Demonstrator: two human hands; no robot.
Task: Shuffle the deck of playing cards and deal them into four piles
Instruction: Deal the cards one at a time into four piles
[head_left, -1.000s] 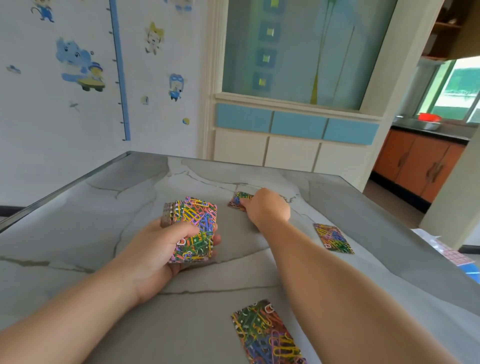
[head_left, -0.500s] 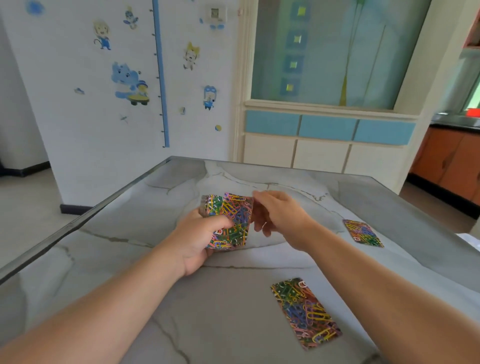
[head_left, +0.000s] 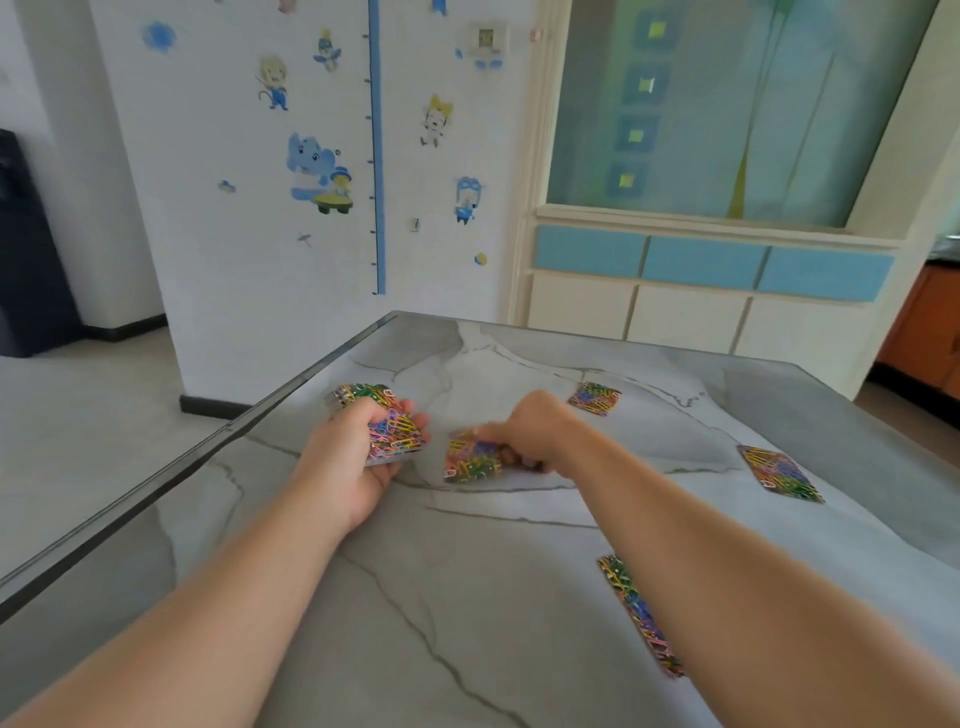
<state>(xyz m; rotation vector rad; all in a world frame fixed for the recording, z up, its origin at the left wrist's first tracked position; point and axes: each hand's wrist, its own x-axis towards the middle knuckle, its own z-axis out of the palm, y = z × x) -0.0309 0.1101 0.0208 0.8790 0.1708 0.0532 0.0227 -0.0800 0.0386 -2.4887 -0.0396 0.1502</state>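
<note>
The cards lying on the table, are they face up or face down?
Face down. The far card, right card and near card all show the paperclip-patterned back; no suits or numbers show.

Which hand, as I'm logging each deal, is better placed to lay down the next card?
Right. The right hand pinches one card low over the table; the left hand is full, gripping the deck.

Grey, marble-veined tabletop (head_left: 467, 597) carries three cards, paper-clip-patterned backs up and well apart: a far card (head_left: 595, 397) toward the far edge, a right card (head_left: 779, 474) nearer the right edge, a near card (head_left: 635, 612) toward the near edge.
</note>
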